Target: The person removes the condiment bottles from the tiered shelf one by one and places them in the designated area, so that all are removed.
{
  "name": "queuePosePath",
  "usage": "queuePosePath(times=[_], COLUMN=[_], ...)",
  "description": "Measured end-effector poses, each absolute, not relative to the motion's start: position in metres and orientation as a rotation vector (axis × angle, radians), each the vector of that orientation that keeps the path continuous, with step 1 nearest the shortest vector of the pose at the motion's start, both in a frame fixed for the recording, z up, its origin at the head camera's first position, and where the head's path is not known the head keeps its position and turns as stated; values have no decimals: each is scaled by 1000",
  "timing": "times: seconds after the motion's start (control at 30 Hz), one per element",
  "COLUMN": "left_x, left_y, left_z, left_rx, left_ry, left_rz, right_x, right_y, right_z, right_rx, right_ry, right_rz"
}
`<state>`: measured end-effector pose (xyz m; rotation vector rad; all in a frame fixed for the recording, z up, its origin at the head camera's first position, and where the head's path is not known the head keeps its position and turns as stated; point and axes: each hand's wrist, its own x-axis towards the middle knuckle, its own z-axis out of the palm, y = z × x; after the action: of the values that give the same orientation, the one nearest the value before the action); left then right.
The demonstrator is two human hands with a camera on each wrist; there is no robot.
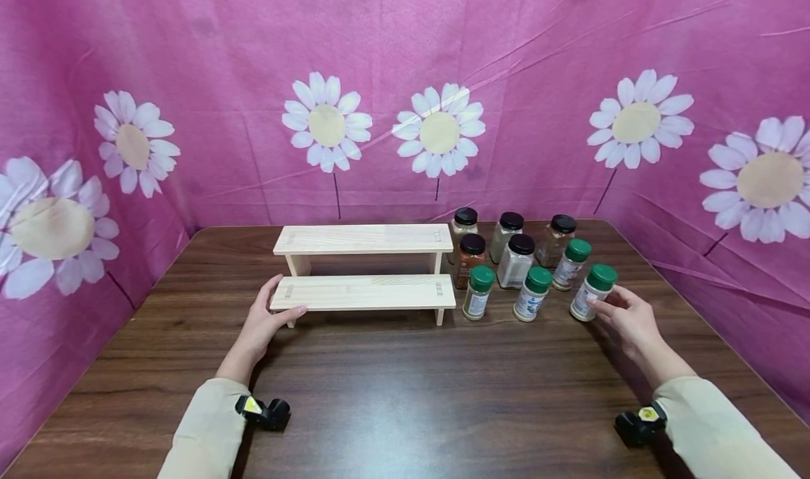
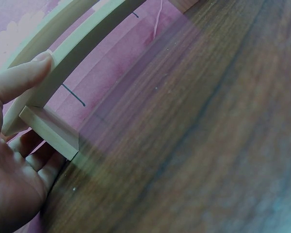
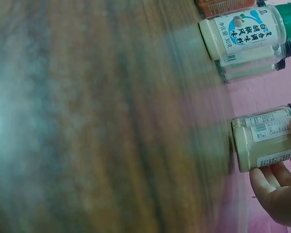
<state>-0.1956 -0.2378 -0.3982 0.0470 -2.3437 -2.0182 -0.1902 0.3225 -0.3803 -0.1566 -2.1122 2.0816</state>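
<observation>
A pale two-tier wooden rack (image 1: pixel 363 293) stands on the table. My left hand (image 1: pixel 261 328) holds the left end of its lower tier, with the thumb (image 2: pixel 26 77) on the board and the other fingers around the end by the leg (image 2: pixel 51 131). At the right, my right hand (image 1: pixel 635 324) grips a green-capped spice jar (image 1: pixel 588 297) between thumb and fingers. In the right wrist view this jar (image 3: pixel 266 141) shows white labels and pale contents; its cap is mostly cut off by the frame. Whether its base touches the table is hard to tell.
Beside the rack are other green-capped spice jars (image 1: pixel 529 301) and several black-capped ones (image 1: pixel 515 264), set close together. All stand on a dark wood-grain table (image 1: pixel 392 394). A pink cloth (image 1: pixel 240 155) with white flowers hangs behind and along both sides.
</observation>
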Motion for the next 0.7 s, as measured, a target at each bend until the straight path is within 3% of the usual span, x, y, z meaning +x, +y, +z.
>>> queuePosePath(times=[0.7], left_x=[-196], left_y=[-238], left_z=[-398], left_rx=[42], left_ry=[-2340], left_rz=[-2020], right_x=[-188], right_y=[322], right_z=[-386], right_rx=[-153], right_ry=[-1990], right_rz=[2191])
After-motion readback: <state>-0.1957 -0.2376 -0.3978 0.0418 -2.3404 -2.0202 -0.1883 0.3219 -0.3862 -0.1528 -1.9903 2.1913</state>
